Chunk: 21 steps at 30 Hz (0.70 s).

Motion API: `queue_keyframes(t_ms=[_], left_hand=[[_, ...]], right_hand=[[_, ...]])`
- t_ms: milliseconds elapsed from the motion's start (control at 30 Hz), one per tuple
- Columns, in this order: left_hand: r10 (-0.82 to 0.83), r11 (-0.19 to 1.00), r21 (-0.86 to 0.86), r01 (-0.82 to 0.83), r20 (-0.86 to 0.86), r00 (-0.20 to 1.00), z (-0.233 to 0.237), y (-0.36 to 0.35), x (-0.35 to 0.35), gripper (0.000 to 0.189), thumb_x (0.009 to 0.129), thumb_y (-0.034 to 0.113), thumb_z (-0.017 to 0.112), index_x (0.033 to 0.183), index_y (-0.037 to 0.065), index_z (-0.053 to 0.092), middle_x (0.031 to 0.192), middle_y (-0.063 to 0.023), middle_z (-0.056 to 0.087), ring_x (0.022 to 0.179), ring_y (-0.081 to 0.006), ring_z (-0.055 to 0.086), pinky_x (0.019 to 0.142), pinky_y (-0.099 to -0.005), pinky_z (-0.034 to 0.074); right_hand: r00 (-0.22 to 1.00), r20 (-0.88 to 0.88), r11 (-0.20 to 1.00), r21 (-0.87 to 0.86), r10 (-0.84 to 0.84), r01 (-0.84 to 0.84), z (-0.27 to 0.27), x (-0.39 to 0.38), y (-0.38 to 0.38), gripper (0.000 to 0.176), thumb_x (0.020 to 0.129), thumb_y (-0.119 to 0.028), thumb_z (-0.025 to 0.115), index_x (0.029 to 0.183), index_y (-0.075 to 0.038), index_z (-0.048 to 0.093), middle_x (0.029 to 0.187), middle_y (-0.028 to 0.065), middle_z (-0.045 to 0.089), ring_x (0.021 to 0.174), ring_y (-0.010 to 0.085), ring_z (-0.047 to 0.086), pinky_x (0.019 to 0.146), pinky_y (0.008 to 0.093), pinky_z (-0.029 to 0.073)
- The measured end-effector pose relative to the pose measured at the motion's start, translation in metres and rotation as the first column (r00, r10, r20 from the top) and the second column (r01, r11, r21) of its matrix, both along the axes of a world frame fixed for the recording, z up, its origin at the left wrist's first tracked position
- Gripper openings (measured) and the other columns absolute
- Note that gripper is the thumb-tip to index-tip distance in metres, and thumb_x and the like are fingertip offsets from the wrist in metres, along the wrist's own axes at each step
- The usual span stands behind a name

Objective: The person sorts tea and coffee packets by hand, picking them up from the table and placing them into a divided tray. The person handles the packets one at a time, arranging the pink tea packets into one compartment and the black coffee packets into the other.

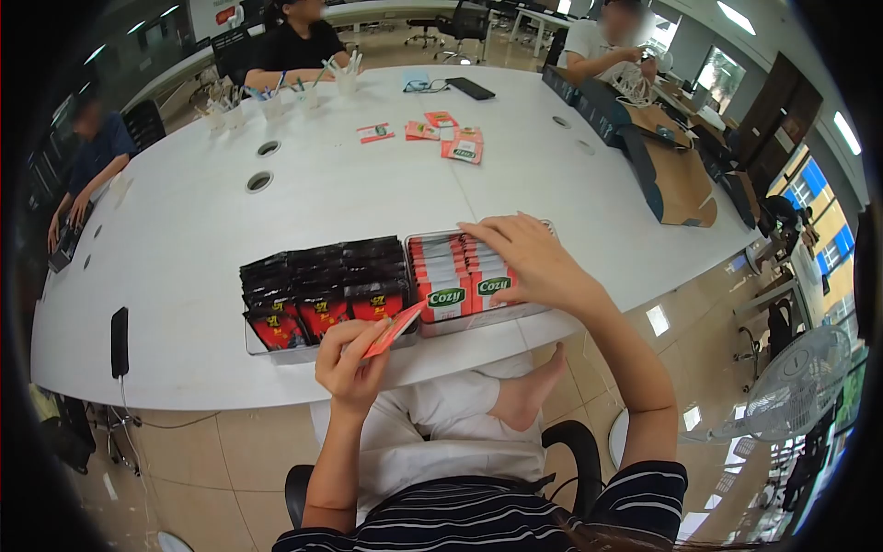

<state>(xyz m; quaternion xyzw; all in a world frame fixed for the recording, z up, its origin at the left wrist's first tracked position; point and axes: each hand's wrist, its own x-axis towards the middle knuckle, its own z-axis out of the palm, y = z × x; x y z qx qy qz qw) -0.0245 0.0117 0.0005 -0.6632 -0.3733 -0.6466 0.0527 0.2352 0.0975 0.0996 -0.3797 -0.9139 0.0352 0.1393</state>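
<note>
My left hand is closed on a red-and-white tea packet, tilted, in front of the gap between two trays. My right hand spreads over the right-hand tray, fingers apart and touching the packets at its right side. Upright rows of red-and-white Cozy tea packets fill that tray. Beside it on the left stands a second tray, packed with rows of black-and-red sachets. Part of the right tray's back edge is hidden by my right hand.
Several loose Cozy packets lie farther back on the white table. Behind them are a black phone and cups of pens. Cardboard boxes stand at right, a black device at left. Other people sit around the table.
</note>
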Motion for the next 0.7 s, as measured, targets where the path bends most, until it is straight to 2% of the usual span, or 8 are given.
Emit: queue_keyframes(t_ms=[67,200,300,400,467,567,667,700], left_hand=[[0.010,1.000,0.015,-0.009,-0.038,0.999,0.006,-0.001,0.000,0.034,0.065,-0.012,0.071,0.096,0.002,0.067,0.086,-0.0088,0.062,0.078,-0.0220,0.061,0.068,-0.0306,0.049],[0.038,0.997,0.062,-0.038,-0.004,0.999,0.006,0.000,0.003,0.040,0.060,-0.011,0.073,0.098,0.002,0.071,0.088,-0.0073,0.061,0.076,-0.0219,0.062,0.067,-0.0311,0.051],[0.028,0.999,0.047,-0.027,-0.016,0.999,0.005,0.000,0.002,0.041,0.059,-0.011,0.073,0.097,0.002,0.071,0.088,-0.0073,0.061,0.077,-0.0221,0.063,0.068,-0.0311,0.051],[0.033,0.999,0.019,-0.033,-0.020,0.999,0.003,0.000,0.004,0.041,0.059,-0.011,0.074,0.097,0.002,0.072,0.088,-0.0075,0.061,0.079,-0.0225,0.064,0.069,-0.0309,0.052],[0.051,0.999,-0.014,-0.051,-0.027,0.998,0.002,-0.003,0.005,0.041,0.058,-0.010,0.075,0.098,0.002,0.072,0.089,-0.0079,0.060,0.081,-0.0229,0.065,0.070,-0.0311,0.053],[0.055,0.998,-0.014,-0.055,-0.032,0.998,-0.007,-0.003,0.004,0.040,0.060,-0.010,0.075,0.098,0.002,0.072,0.091,-0.0084,0.060,0.083,-0.0235,0.067,0.074,-0.0309,0.055],[0.014,0.999,-0.032,-0.016,-0.070,0.997,-0.005,-0.005,0.006,0.038,0.063,-0.010,0.074,0.099,0.001,0.071,0.094,-0.0090,0.058,0.084,-0.0241,0.068,0.076,-0.0309,0.057],[0.008,1.000,-0.018,-0.009,-0.065,0.998,-0.003,-0.005,0.006,0.037,0.064,-0.010,0.074,0.099,0.001,0.071,0.095,-0.0090,0.057,0.084,-0.0243,0.068,0.075,-0.0308,0.057]], right_hand=[[1.000,0.005,1.000,0.019,-0.013,0.013,-0.004,0.000,-0.001,0.096,0.056,-0.019,0.087,0.141,-0.017,0.042,0.127,0.0094,0.052,0.123,0.0284,0.047,0.110,0.0462,0.032],[0.999,0.033,0.996,0.079,-0.035,0.033,-0.009,0.003,-0.002,0.095,0.059,-0.022,0.085,0.142,-0.019,0.040,0.132,0.0105,0.050,0.125,0.0284,0.045,0.113,0.0507,0.027],[0.994,-0.107,0.996,0.084,0.038,-0.029,0.003,0.001,-0.004,0.081,0.066,-0.019,0.081,0.138,-0.016,0.045,0.132,0.0107,0.053,0.123,0.0283,0.048,0.111,0.0489,0.031],[0.935,-0.284,0.977,0.106,0.210,-0.187,0.014,-0.017,-0.013,0.061,0.074,-0.015,0.074,0.131,-0.011,0.052,0.126,0.0101,0.057,0.118,0.0283,0.053,0.106,0.0476,0.037],[0.860,-0.355,0.930,0.160,0.367,-0.330,0.018,-0.037,-0.033,0.046,0.076,-0.011,0.069,0.120,-0.006,0.058,0.117,0.0096,0.062,0.109,0.0280,0.058,0.099,0.0451,0.043],[0.816,-0.324,0.868,0.316,0.479,-0.384,0.014,-0.067,-0.061,0.033,0.075,-0.010,0.067,0.106,-0.004,0.062,0.102,0.0079,0.064,0.097,0.0249,0.060,0.096,0.0439,0.045],[0.884,-0.085,0.760,0.553,0.459,-0.342,-0.003,-0.075,-0.061,0.023,0.075,-0.009,0.068,0.099,-0.006,0.066,0.097,0.0039,0.065,0.092,0.0205,0.060,0.097,0.0415,0.044],[0.881,-0.128,0.781,0.532,0.456,-0.327,-0.003,-0.075,-0.059,0.020,0.075,-0.009,0.067,0.096,-0.006,0.066,0.095,0.0030,0.065,0.090,0.0195,0.060,0.096,0.0407,0.044]])
